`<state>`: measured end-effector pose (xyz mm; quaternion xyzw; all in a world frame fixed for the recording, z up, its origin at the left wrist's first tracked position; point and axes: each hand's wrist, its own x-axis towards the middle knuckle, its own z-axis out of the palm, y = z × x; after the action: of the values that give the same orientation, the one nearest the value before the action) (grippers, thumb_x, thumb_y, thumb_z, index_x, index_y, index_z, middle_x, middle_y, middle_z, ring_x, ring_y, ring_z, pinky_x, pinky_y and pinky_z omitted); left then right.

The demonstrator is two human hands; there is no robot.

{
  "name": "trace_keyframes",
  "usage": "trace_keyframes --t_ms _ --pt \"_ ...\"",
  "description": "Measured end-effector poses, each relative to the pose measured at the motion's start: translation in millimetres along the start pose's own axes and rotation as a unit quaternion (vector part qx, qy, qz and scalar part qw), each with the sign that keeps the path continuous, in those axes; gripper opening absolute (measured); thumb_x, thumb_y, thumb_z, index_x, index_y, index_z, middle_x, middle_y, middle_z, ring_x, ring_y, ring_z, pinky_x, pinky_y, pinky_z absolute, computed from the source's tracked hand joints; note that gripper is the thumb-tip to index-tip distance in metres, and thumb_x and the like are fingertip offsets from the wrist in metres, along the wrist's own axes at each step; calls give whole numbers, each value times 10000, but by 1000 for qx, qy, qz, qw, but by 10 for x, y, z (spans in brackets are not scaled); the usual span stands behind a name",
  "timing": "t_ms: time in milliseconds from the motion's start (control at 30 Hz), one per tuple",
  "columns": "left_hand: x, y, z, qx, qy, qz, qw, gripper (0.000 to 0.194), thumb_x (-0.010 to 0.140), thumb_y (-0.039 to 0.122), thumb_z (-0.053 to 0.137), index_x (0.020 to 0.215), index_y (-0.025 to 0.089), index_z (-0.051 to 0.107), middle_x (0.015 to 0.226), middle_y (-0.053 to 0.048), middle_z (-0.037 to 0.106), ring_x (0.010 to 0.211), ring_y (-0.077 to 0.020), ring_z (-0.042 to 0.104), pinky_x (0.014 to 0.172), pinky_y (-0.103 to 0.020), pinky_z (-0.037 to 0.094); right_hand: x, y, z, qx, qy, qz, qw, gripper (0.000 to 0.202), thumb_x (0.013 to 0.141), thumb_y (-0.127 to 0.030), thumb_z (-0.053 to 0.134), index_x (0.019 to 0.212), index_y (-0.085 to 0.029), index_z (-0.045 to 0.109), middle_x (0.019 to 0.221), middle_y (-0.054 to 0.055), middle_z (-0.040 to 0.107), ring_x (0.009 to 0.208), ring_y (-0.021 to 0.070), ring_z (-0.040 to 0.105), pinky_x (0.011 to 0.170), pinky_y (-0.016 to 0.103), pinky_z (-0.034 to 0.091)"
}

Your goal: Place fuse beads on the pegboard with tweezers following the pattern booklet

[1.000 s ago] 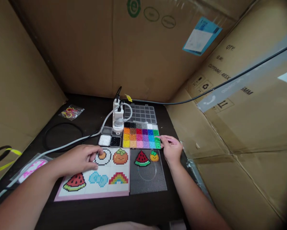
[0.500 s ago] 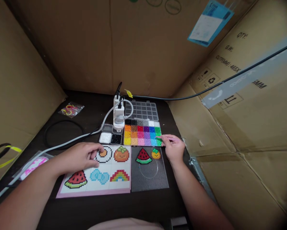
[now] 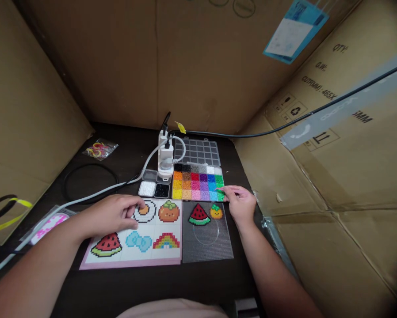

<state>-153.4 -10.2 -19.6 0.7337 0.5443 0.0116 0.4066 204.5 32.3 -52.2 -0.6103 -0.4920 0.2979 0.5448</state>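
My left hand (image 3: 124, 214) rests on the pattern sheet (image 3: 135, 258), fingers loosely bent and apart, with nothing in them. An index fingertip touches the fried-egg picture (image 3: 148, 207). In my right hand (image 3: 241, 205) is a pair of slim pink tweezers (image 3: 221, 190), pinched between thumb and fingers. Their tips are over the right side of the bead box (image 3: 173, 197), by the blue and green beads; whether they grip a bead is too small to tell. Below the box lies a clear pegboard (image 3: 221, 247) bearing a watermelon bead piece (image 3: 199, 214) and an orange fruit bead piece (image 3: 216, 212).
Two small boxes hold white beads (image 3: 147, 188) and black beads (image 3: 162, 191). Behind them stands a white power strip (image 3: 166, 161) with a grey cable (image 3: 102, 189) running left. A bag of coloured bands (image 3: 101, 149) lies at the back left. Cardboard walls (image 3: 198, 70) surround the table.
The view has shifted slightly, so everything sits a little differently in the picture. Both hands stay practically in place, the tweezers still over the bead box.
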Motion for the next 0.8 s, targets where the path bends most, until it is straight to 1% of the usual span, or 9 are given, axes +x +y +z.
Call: trace_keyframes --t_ms 200,267,367,467,567,700,800 --pt "-7 -7 -7 -7 10 7 1000 341 698 352 636 1013 220 649 693 32 554 619 -129 510 577 -226 360 7 0 1 44 11 -5 999 250 688 -362 747 718 -119 695 676 89 715 444 112 554 431 248 461" --pt "-6 -17 -4 -9 13 13 1000 342 694 354 641 1009 222 651 688 32 556 615 -129 508 575 -224 358 2 -47 -1 67 19 -4 998 233 688 -338 751 710 -114 688 673 88 713 436 105 540 424 245 445" --pt "-14 -4 -7 -15 7 12 1000 341 685 357 645 1001 227 653 689 36 548 600 -122 494 563 -221 347 -62 -195 -24 103 32 -16 994 199 686 -293 758 688 -112 676 657 81 705 422 97 521 419 249 430" --pt "-33 32 -19 -9 6 -2 1000 342 689 350 634 1008 227 645 691 36 541 597 -122 490 544 -222 325 -248 -382 -73 138 29 -33 989 163 685 -257 765 688 -116 684 621 64 691 406 86 497 425 252 428" --pt "-45 43 -25 -7 3 -4 1000 340 686 347 639 1006 229 642 715 32 554 616 -121 505 561 -223 329 -552 -505 -131 137 -13 -27 990 134 722 -244 741 684 -129 685 705 80 713 409 73 495 418 244 413" --pt "-43 13 -12 -13 -2 3 1000 361 696 371 647 1027 228 634 726 30 569 628 -121 516 575 -224 338 -953 -505 -173 74 -66 -20 995 120 762 -235 707 685 -144 695 719 73 706 450 105 558 420 246 425" --pt "-46 11 -8 -9 -4 5 1000 364 699 382 656 1024 219 629 718 30 558 625 -119 511 567 -224 332 -1107 -454 -152 23 -79 -27 996 117 774 -233 695 694 -148 706 671 59 688 490 130 594 453 256 464"
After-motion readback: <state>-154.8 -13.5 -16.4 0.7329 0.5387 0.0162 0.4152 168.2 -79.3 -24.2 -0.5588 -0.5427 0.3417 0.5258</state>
